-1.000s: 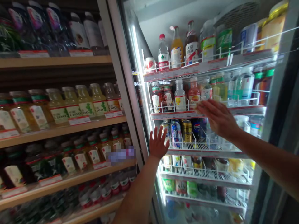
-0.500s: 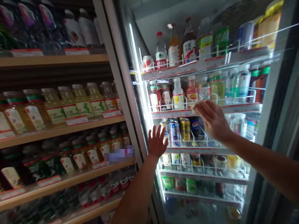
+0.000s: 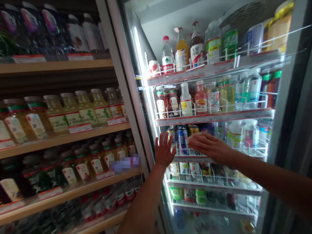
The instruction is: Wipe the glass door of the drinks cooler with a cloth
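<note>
I face a lit drinks fridge with a glass door. My left hand is open, its fingers spread flat on the glass near the door's left edge, in front of the cans on the third shelf. My right hand lies across the glass just to the right of it, at the same shelf height. Its fingers are pressed together over a small pale cloth that peeks out at the fingertips. The two hands are almost touching.
Wooden shelves to the left carry rows of yellow and dark bottled drinks with price tags. Inside the fridge, wire shelves hold bottles above and cans and cups below. The grey door post stands between them.
My right hand has slid down and to the left across the glass, from the second shelf's height to the third, ending close to my left hand. My left hand has stayed put.
</note>
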Available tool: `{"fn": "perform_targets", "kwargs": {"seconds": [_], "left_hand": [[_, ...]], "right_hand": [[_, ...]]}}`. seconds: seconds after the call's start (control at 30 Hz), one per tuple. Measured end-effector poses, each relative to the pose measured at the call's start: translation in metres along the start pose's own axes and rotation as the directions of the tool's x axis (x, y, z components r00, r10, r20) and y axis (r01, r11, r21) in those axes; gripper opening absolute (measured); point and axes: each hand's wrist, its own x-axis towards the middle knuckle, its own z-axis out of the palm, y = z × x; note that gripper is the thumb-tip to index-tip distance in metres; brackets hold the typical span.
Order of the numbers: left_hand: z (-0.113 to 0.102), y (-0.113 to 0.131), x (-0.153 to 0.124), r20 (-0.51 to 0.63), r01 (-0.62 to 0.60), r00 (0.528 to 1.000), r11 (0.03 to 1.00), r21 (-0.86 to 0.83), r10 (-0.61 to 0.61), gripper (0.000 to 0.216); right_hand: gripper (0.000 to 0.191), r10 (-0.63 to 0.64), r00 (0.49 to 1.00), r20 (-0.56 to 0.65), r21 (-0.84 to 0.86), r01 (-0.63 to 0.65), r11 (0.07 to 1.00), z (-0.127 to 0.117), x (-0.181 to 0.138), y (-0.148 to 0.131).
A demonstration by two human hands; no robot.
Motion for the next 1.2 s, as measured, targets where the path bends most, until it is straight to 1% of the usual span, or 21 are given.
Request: {"fn": "perform_targets", "kwargs": {"seconds": [0.03,0.07,0.13,0.2,0.23,0.27,0.3,0.37,0.43,0.5,0.57,0.63,0.73,0.8,0.87,0.93,1.0,1.03,1.07,1.13,1.2], "left_hand": [[0.000,0.000,0.000,0.001,0.000,1.000,1.000,0.000,0.000,0.071],[0.000,0.000,0.000,0.001,-0.002,1.000,1.000,0.001,0.002,0.071],[0.000,0.000,0.000,0.004,0.000,1.000,1.000,0.001,0.000,0.071],[-0.001,0.000,0.000,0.004,0.003,1.000,1.000,0.000,-0.003,0.071],[-0.001,0.000,0.000,0.002,0.003,1.000,1.000,-0.002,-0.003,0.071],[-0.001,0.000,0.000,0.001,0.002,1.000,1.000,-0.005,-0.002,0.071],[-0.001,0.000,0.000,0.000,0.002,1.000,1.000,-0.006,-0.002,0.072],[-0.001,0.000,0.000,0.002,0.003,1.000,1.000,-0.004,-0.003,0.072],[-0.001,0.000,-0.001,0.016,0.011,1.000,1.000,0.001,-0.011,0.073],[0.000,0.000,-0.001,0.022,0.014,1.000,1.000,0.003,-0.014,0.073],[0.000,0.000,-0.001,0.019,0.009,1.000,1.000,0.000,-0.009,0.073],[-0.001,0.000,-0.001,0.012,0.006,1.000,1.000,-0.001,-0.006,0.073],[-0.001,0.000,0.000,0.009,0.006,1.000,1.000,0.004,-0.006,0.071],[-0.002,0.000,0.000,0.012,0.002,1.000,1.000,0.006,-0.002,0.070],[-0.002,-0.001,0.001,0.014,-0.003,1.000,1.000,0.007,0.003,0.070],[-0.001,-0.001,0.001,0.010,0.001,1.000,1.000,0.007,-0.001,0.071],[0.000,0.000,0.000,0.012,0.009,1.000,1.000,0.004,-0.009,0.071],[0.000,0.000,-0.001,0.019,0.013,1.000,1.000,0.000,-0.013,0.071],[0.000,0.000,-0.001,0.024,0.016,1.000,1.000,-0.005,-0.016,0.072],[0.001,0.000,-0.002,0.029,0.020,0.999,1.000,-0.011,-0.020,0.072],[0.000,0.000,-0.002,0.028,0.022,0.999,1.000,-0.014,-0.022,0.073]], "right_hand": [[0.074,-0.027,0.999,0.027,0.007,0.027,1.000,-0.001,-0.001,0.000],[0.075,0.006,1.000,0.016,-0.005,-0.006,1.000,-0.005,-0.002,0.004],[0.077,0.180,0.979,-0.097,-0.061,-0.186,0.981,-0.013,0.000,0.018],[0.077,0.326,0.914,-0.240,-0.100,-0.358,0.929,-0.018,-0.001,0.029],[0.076,0.352,0.894,-0.276,-0.108,-0.393,0.913,-0.019,-0.004,0.030],[0.075,0.335,0.906,-0.259,-0.115,-0.374,0.920,-0.017,-0.008,0.029],[0.074,0.276,0.941,-0.198,-0.116,-0.302,0.946,-0.015,-0.013,0.025],[0.070,0.083,0.996,-0.025,-0.090,-0.085,0.992,-0.013,-0.023,0.018],[0.069,-0.009,0.998,0.065,-0.077,0.014,0.997,-0.016,-0.029,0.019],[0.072,0.099,0.995,-0.024,-0.131,-0.101,0.986,-0.024,-0.031,0.029],[0.075,0.248,0.951,-0.184,-0.170,-0.279,0.945,-0.030,-0.031,0.037],[0.075,0.293,0.921,-0.257,-0.167,-0.341,0.925,-0.030,-0.035,0.037],[0.071,0.103,0.992,-0.071,-0.116,-0.111,0.987,-0.025,-0.042,0.026],[0.071,0.024,0.999,0.023,-0.084,-0.022,0.996,-0.024,-0.039,0.025],[0.073,0.148,0.987,-0.062,-0.107,-0.154,0.982,-0.028,-0.029,0.031],[0.074,0.330,0.914,-0.237,-0.107,-0.362,0.926,-0.028,-0.015,0.036],[0.075,0.421,0.846,-0.326,-0.073,-0.467,0.881,-0.020,-0.004,0.030],[0.076,0.404,0.864,-0.299,-0.062,-0.440,0.896,-0.013,-0.001,0.022],[0.076,0.336,0.913,-0.230,-0.052,-0.357,0.933,-0.007,0.001,0.012],[0.074,0.098,0.994,-0.044,-0.008,-0.099,0.995,0.004,0.003,-0.006],[0.074,-0.048,0.997,0.064,0.032,0.046,0.998,0.007,0.005,-0.011]]}}
